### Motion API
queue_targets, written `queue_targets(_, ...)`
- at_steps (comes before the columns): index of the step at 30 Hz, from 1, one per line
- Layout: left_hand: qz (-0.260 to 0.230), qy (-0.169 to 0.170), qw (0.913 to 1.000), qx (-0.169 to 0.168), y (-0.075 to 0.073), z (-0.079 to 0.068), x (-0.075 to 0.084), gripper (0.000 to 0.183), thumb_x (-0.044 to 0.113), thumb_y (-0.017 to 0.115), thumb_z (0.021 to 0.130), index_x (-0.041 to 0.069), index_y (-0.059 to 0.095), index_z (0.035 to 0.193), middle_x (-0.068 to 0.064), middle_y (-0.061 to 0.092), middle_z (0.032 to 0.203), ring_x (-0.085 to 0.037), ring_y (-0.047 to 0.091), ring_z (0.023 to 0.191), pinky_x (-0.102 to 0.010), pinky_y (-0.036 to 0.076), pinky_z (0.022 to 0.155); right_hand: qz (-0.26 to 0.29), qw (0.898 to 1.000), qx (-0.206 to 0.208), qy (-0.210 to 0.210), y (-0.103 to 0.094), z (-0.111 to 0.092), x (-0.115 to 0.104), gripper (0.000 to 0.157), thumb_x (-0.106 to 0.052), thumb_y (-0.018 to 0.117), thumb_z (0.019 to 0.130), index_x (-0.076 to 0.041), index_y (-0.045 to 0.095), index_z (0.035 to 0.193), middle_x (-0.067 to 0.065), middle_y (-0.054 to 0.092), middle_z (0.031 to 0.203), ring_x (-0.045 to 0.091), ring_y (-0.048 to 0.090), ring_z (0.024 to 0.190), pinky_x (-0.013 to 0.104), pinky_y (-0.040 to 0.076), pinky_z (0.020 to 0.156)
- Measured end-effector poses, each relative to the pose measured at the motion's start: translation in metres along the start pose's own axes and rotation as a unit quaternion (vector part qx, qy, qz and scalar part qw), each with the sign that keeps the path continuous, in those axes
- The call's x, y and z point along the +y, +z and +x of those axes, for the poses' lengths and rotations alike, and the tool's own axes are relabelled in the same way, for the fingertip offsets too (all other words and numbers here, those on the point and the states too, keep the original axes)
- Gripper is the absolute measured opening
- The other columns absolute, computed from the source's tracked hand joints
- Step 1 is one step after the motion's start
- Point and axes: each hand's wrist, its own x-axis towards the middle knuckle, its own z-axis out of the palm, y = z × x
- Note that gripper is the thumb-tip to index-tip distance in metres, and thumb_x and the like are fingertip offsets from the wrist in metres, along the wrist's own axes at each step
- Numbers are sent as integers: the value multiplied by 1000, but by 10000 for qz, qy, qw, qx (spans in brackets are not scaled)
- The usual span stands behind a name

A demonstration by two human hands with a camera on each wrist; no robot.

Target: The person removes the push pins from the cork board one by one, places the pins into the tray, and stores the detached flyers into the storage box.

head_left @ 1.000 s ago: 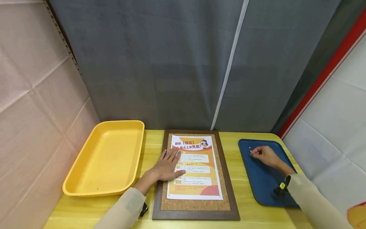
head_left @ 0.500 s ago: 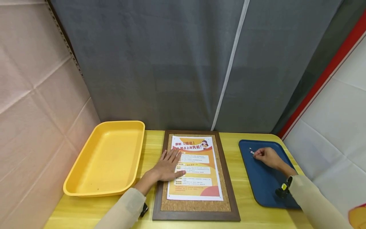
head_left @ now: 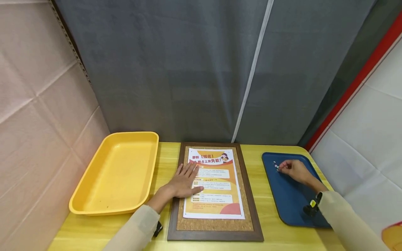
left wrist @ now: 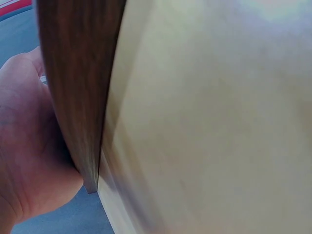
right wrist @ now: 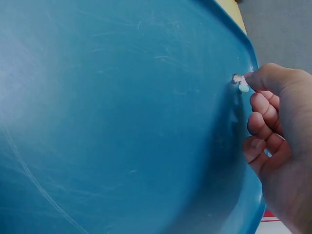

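Observation:
My left hand lies spread flat on a printed poster on a cork board with a dark brown frame. Its fingers are straight, and the thumb points right across the print. In the left wrist view the hand appears beside the wooden frame. My right hand reaches over the blue tray, thumb and index finger close together at some small whitish pieces. The right wrist view shows these pieces at the thumb tip. Whether one is pinched is hidden; the other fingers curl.
A yellow basin stands left of the board on the yellow wood-grain table. Behind rises a grey curtain. White panels bound the left and right sides. Small dots mark the poster's corners.
My right hand has shifted slightly right over the tray, and more of the small whitish pieces show beside its fingertips. The left hand has stayed in place on the poster.

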Motion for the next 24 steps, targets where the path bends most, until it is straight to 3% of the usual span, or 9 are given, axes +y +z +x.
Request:
queue_targets(11, -32, -42, 10000, -5, -3, 0, -1, 97, 67, 43, 105, 5, 9, 170, -18, 1, 178, -37, 0, 164, -61, 0, 130, -78, 9983, 342, -459, 2, 5, -22, 13, -14, 76, 99, -1, 75, 103, 5, 74, 89, 8, 60, 72, 22, 51, 64)
queue_targets(20, -274, 20, 9996, 54, 3, 3, -6, 99, 68, 47, 104, 7, 6, 171, -16, -2, 178, -33, -5, 165, -60, -5, 129, -91, 9980, 387, -488, 13, 5, -57, 16, -16, 75, 101, -1, 74, 108, 7, 74, 95, 15, 64, 81, 25, 53, 69)
queue_targets(24, -393, 155, 9991, 35, -6, 0, -2, 98, 62, 52, 105, 2, 10, 170, -21, 0, 177, -39, -1, 164, -63, 0, 129, 58, 9978, 320, -573, 21, 7, -70, 19, -13, 73, 101, 2, 73, 113, 9, 74, 97, 19, 67, 83, 24, 54, 68)
